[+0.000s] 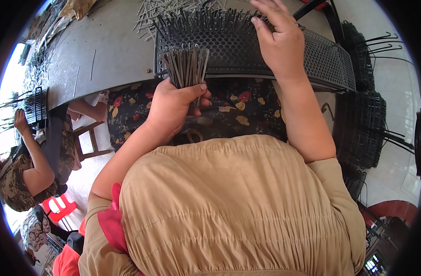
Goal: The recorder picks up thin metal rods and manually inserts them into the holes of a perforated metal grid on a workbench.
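A bundle of thin grey metal strips with small rounded ends (185, 66) stands upright in my left hand (176, 103), fingers wrapped round its lower part. The bundle is in front of a black perforated metal basket (233, 53). Many dark thin metal rods (206, 20) stick up along the basket's far side. My right hand (279, 41) is raised over the basket's right part, fingers stretched out and thumb apart, with nothing visible in it. Its fingertips reach the upper edge of the picture. Loose pale metal strips (153, 11) lie heaped on the table behind the basket.
The grey metal table (113, 50) carries a few single strips at its left. Black racks with hooked wires (360, 129) stand on the right. A co-worker in patterned clothing (17, 184) works at the far left beside a wooden stool (93, 140). Flowered dark cloth (240, 106) covers my lap.
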The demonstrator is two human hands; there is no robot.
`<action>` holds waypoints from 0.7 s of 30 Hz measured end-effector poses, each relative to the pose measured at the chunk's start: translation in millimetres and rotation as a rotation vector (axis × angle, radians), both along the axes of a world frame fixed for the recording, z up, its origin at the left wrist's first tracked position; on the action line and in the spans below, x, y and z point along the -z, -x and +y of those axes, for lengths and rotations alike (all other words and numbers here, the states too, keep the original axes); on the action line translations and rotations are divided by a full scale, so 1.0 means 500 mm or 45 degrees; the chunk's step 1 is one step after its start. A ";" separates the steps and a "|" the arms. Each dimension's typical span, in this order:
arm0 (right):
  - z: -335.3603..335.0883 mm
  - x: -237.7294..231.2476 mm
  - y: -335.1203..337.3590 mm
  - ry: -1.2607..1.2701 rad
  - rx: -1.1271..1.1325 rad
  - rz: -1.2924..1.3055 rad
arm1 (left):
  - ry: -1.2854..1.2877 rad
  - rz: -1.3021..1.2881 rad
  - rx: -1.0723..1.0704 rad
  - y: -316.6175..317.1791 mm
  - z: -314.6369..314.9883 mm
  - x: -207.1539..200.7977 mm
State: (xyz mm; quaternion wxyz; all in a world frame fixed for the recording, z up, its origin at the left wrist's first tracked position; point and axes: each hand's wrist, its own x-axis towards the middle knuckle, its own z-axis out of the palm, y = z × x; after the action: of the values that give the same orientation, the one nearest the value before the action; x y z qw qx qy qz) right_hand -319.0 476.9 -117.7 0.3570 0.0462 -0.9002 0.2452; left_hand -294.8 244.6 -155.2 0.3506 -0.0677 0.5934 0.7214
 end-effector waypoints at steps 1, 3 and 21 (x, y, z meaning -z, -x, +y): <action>0.002 0.006 -0.001 -0.001 0.003 0.002 | 0.007 0.002 -0.009 0.001 0.002 -0.003; 0.004 0.012 -0.003 0.069 0.109 -0.174 | -0.006 -0.007 0.016 0.003 0.005 -0.004; -0.070 0.020 -0.047 1.177 -0.544 -0.843 | -0.137 0.020 0.085 0.007 0.028 -0.021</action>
State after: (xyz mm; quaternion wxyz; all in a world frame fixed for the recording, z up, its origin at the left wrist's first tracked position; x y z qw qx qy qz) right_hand -295.2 442.0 -127.9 -0.0160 -0.0126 -0.7345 0.6784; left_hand -298.5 258.5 -144.6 0.3729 -0.0231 0.5585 0.7406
